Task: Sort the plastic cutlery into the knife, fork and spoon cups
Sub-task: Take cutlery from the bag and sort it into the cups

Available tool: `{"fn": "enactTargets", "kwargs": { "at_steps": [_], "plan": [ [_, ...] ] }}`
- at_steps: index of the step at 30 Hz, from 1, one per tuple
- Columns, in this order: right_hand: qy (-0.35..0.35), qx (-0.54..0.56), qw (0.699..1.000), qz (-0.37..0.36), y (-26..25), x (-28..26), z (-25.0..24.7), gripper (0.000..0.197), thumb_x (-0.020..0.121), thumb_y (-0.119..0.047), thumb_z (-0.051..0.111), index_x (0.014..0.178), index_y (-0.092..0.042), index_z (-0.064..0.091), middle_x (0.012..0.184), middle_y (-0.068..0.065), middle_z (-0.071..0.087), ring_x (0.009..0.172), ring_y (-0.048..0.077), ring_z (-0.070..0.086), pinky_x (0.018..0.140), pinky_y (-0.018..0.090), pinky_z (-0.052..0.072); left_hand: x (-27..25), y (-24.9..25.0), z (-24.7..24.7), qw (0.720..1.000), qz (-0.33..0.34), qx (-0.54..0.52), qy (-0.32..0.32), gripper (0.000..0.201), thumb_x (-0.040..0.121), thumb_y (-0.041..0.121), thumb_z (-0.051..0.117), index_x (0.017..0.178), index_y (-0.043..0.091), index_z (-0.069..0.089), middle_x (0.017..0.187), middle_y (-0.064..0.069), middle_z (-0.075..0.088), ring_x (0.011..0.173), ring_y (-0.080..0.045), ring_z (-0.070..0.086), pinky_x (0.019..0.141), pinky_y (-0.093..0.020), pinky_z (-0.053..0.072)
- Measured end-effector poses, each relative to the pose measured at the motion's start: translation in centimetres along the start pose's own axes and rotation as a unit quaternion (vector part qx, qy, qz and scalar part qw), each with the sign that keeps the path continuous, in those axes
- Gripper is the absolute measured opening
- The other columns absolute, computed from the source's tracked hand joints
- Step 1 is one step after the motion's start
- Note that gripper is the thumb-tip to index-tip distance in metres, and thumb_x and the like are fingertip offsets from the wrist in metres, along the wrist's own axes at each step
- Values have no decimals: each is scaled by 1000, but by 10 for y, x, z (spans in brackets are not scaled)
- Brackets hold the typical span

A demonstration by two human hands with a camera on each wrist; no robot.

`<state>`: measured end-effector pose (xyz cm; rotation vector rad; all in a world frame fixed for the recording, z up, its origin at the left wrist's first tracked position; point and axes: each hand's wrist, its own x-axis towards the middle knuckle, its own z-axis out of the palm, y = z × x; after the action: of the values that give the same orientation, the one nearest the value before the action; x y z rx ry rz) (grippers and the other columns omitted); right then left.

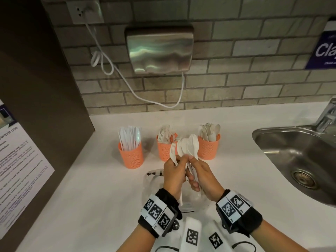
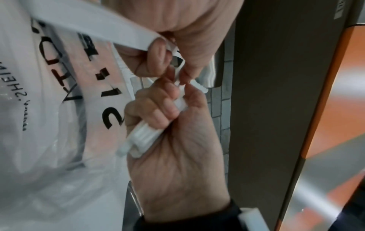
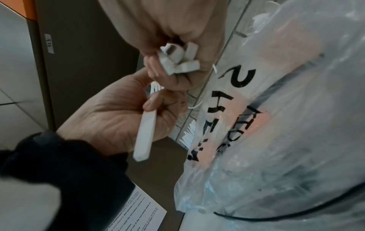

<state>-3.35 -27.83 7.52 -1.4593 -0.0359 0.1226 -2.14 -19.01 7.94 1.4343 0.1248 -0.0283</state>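
Three orange mesh cups stand in a row on the white counter: the knife cup (image 1: 131, 155) at the left, the fork cup (image 1: 164, 150) in the middle, the spoon cup (image 1: 209, 149) at the right, each with white cutlery in it. In front of the fork and spoon cups, my left hand (image 1: 177, 163) pinches a single white fork (image 1: 173, 151), tines up. My right hand (image 1: 193, 161) grips a bundle of white spoons (image 1: 189, 144) by their handles. In the right wrist view the fork handle (image 3: 145, 132) lies in the left hand (image 3: 158, 101), and the right hand (image 3: 171, 73) clasps the spoon handle ends (image 3: 177, 59).
A clear plastic bag (image 1: 154, 180) with black lettering lies on the counter under my hands. A steel sink (image 1: 291, 151) and tap (image 1: 327, 115) are at the right. A dark cabinet side with a printed notice (image 1: 20, 170) borders the left. A metal wall unit (image 1: 160, 50) with a white cable hangs behind.
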Motion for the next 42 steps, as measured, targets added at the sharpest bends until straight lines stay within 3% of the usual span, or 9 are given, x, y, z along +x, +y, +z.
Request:
{"fn": "enactTargets", "kwargs": {
  "at_steps": [9,12,14,17,20,25,31,37,42],
  "plan": [
    [47,-72,996,-26,8,-5,-8,29,98,-30,37,85,-9,53,55,6,62,40,18,60,41,24,49,10,15,-11,985,71,-111,110,25,99,10,29,83,14,48,57,-2,53,49,-12,53,49,-25,44],
    [65,-150,984,-69,13,-5,-11,28,97,-33,38,80,-15,51,44,-2,53,32,13,51,43,20,42,7,13,-12,992,60,-82,78,13,97,12,40,96,8,53,51,4,39,36,-4,38,40,-19,36],
    [73,-184,975,-97,14,-5,-11,24,97,-32,38,80,-21,50,41,-4,48,31,10,47,44,21,40,2,6,-9,997,72,-5,41,12,91,17,56,94,7,61,56,5,52,48,-8,50,54,-25,44],
    [81,-228,961,-132,20,-3,-10,16,98,-26,38,102,-26,54,63,-9,59,48,-1,57,49,11,41,-7,-3,-3,994,97,48,-7,20,79,28,71,86,11,65,74,-3,70,72,-16,67,71,-33,55],
    [85,-240,958,-131,25,-1,-10,27,98,-24,39,118,-13,54,95,0,70,81,3,65,69,20,52,-7,-8,2,991,104,87,21,20,82,27,69,86,8,65,79,-6,71,78,-19,68,77,-36,55],
    [31,-106,993,-34,12,-7,-6,28,97,-33,37,117,-13,42,48,-14,41,33,0,32,34,13,24,-7,-2,5,993,96,68,27,17,88,23,60,103,14,64,92,0,69,88,-12,65,81,-29,52],
    [34,-34,999,-15,2,-6,-8,25,98,-35,36,104,-11,40,51,-1,39,33,5,28,34,14,21,-5,4,8,994,86,48,54,10,88,14,51,88,8,59,69,0,60,62,-13,55,64,-33,48],
    [18,73,997,35,-1,-4,-15,27,100,-30,31,97,-13,50,54,2,60,37,12,52,37,21,45,2,22,-1,990,46,-100,84,20,94,10,38,82,8,55,51,0,54,38,-9,47,36,-16,35],
    [-45,267,952,142,0,-3,-24,15,88,-34,50,85,-19,50,42,-6,38,33,5,30,30,16,32,16,28,-17,981,-11,-176,86,21,93,9,34,79,14,48,42,7,34,38,-9,38,48,-23,39]
  ]
}}
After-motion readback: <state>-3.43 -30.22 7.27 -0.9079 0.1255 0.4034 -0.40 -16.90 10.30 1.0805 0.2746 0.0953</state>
